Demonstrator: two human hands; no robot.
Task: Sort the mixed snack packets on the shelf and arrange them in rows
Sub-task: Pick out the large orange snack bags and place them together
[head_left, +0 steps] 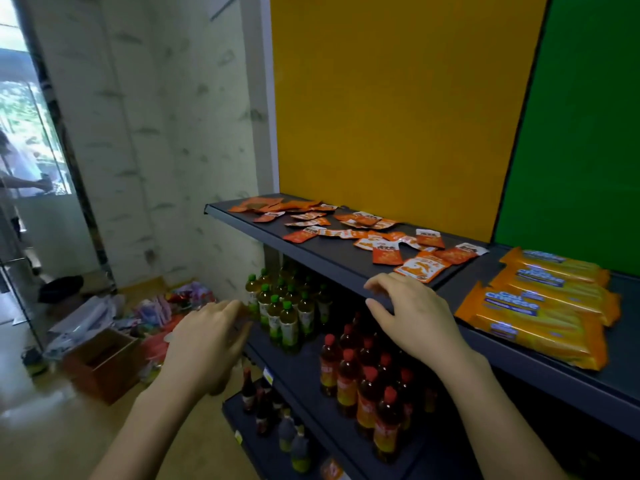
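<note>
Yellow back panel (398, 98) rises behind a dark, matte metal shelf (332, 258). Small flat packets (387, 256), glossy orange with white ends, lie scattered across it from far left to middle, some overlapping, their long axes pointing every way. Long orange biscuit packs (533, 306) lie side by side at right. The right hand (412, 313) is at the shelf's front lip, near the closest packet, its grip loosely apart and empty. The left hand (207, 337) is lower, before green-capped bottles (284, 317), its grip likewise apart and empty.

Roughly two dozen orange snack packets (387, 255), four yellow cheese packs (526, 327), about ten green-capped bottles (288, 327), a dozen-odd red-capped bottles (347, 379)
</note>
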